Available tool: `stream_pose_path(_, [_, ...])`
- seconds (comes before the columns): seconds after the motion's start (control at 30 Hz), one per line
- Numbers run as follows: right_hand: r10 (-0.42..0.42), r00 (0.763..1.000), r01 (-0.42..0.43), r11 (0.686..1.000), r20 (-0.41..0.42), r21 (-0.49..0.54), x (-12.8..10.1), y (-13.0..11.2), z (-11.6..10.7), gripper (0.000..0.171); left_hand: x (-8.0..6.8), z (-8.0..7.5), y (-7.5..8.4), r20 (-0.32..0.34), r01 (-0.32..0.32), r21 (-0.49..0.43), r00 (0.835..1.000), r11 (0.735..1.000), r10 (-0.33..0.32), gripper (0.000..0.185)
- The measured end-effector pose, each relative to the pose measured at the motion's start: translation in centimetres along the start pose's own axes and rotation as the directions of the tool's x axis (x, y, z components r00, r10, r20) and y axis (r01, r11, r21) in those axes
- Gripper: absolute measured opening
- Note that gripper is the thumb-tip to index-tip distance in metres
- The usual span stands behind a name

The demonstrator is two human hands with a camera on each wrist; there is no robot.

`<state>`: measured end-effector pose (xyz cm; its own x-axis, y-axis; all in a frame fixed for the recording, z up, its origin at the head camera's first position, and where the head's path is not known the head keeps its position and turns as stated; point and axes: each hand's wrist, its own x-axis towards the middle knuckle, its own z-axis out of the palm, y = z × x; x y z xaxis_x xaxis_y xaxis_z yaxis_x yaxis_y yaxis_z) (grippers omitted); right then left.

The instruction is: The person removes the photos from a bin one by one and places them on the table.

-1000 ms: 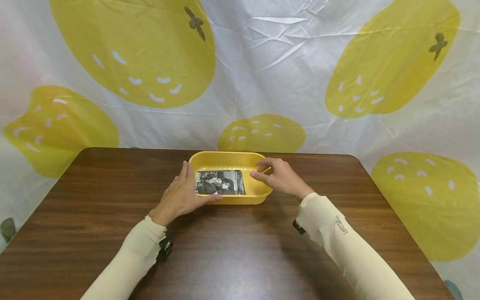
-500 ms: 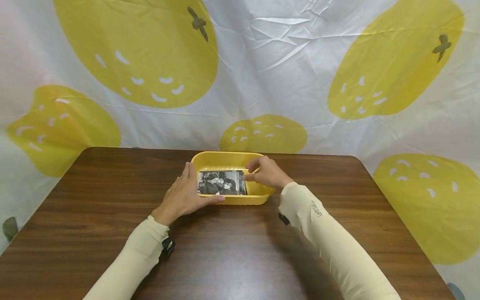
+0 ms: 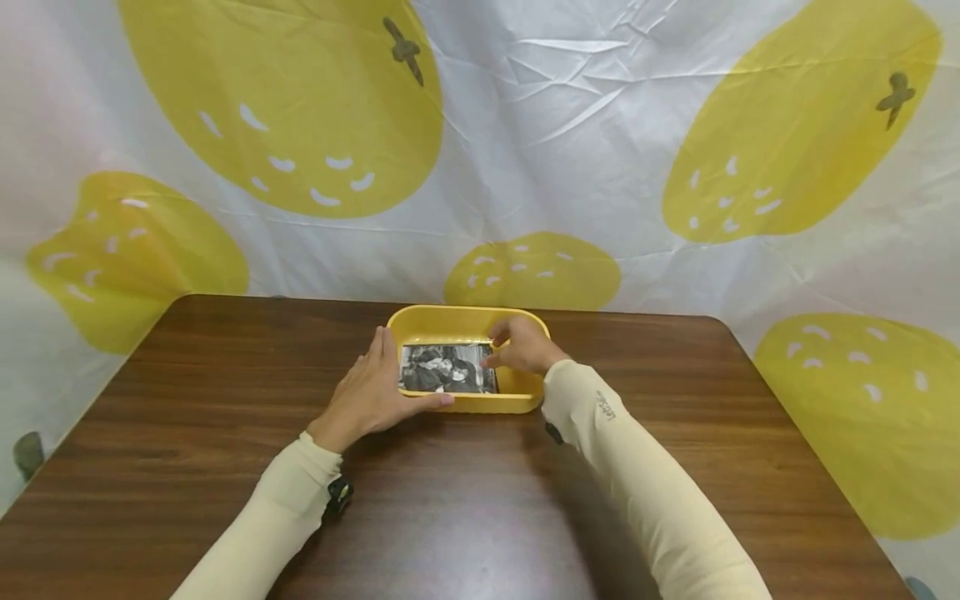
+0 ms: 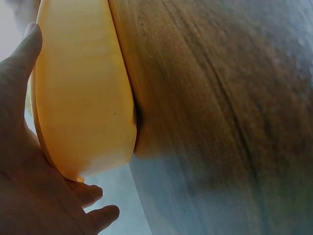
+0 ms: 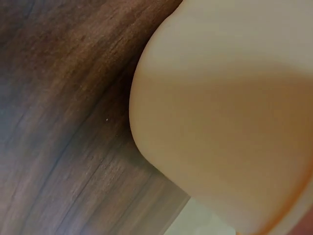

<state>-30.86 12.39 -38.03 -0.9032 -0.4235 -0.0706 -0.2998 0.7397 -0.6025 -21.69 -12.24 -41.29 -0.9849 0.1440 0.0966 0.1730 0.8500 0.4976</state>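
A yellow oval tub (image 3: 465,403) stands on the dark wooden table, near its back edge. Inside lies a black-and-white picture print (image 3: 442,368), toward the left end. My left hand (image 3: 367,385) rests against the tub's left end, thumb stretched along the front rim and fingers along the outside; the left wrist view shows the thumb (image 4: 30,36) beside the rim. My right hand (image 3: 521,346) reaches over the tub's right end, thumb and forefinger bent and apart. Its thumb overlaps the print's right edge. The right wrist view shows only the tub's outer wall (image 5: 225,132) large.
The brown tabletop (image 3: 247,400) extends around the tub on all sides, with a narrow strip behind it. A white cloth (image 3: 517,150) printed with yellow fruit hangs behind the table. Pale sleeves cover both forearms.
My right hand has moved left and farther into the tub, from its right rim to the print's right edge. My left hand keeps its place on the tub.
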Motion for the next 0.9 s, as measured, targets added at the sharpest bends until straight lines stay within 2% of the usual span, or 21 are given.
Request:
stream_pose_path(0.43, [0.021,1.000,-0.021,1.000,0.011,-0.016,1.1,0.4,0.8,0.052,-0.1,0.1,-0.1,-0.012,-0.027,-0.008,1.000,1.000,0.027,0.139])
stream_pose_path(0.6, [0.014,1.000,-0.014,1.000,0.014,-0.004,1.4,0.4,1.0,0.051,-0.1,0.0,-0.1,-0.010,-0.016,-0.002,1.000,1.000,0.016,0.140])
stream_pose_path(0.77, [0.007,1.000,-0.007,1.000,-0.008,0.009,1.6,0.8,1.0,0.049,0.0,0.0,-0.1,-0.026,-0.025,0.001,0.999,1.000,0.025,0.139])
stream_pose_path(0.9, [0.038,0.999,-0.037,0.999,-0.031,0.029,1.6,1.1,1.1,0.047,0.0,0.1,-0.2,-0.020,-0.026,0.004,0.999,1.000,0.026,0.140])
